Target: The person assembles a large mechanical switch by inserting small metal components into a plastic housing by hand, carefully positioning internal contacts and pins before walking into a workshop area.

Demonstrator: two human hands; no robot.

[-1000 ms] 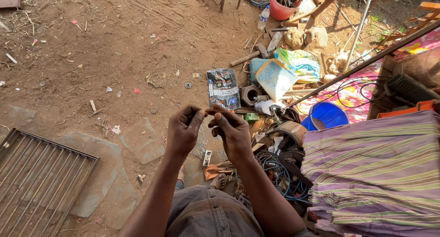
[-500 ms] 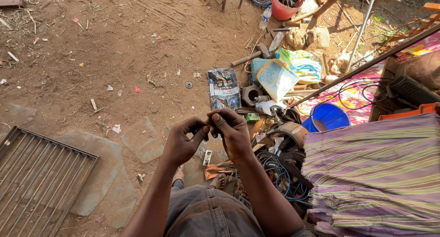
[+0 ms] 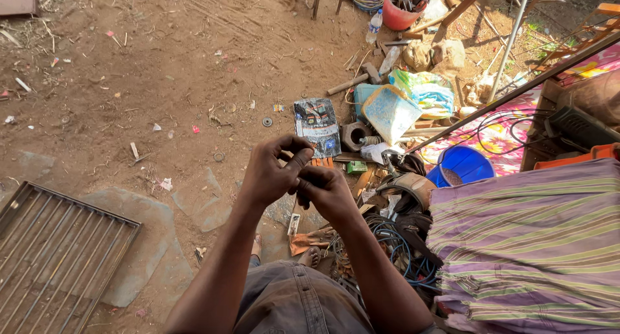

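Note:
My left hand and my right hand are held together in front of me, above the dirt ground. The fingertips of both pinch a small dark thing between them; it is too small and too covered to tell what it is. My forearms reach up from my lap, where grey shorts show. Just beyond my hands lie a dark printed packet and a few small orange pieces on the ground.
A metal grille lies at the lower left. Striped cloth covers something at the right, with a blue bucket, coiled blue cable, bags, a red bucket and a slanting pole beyond.
My hands have drawn closer together and dropped a little toward me. The fingers have closed more tightly around the small thing.

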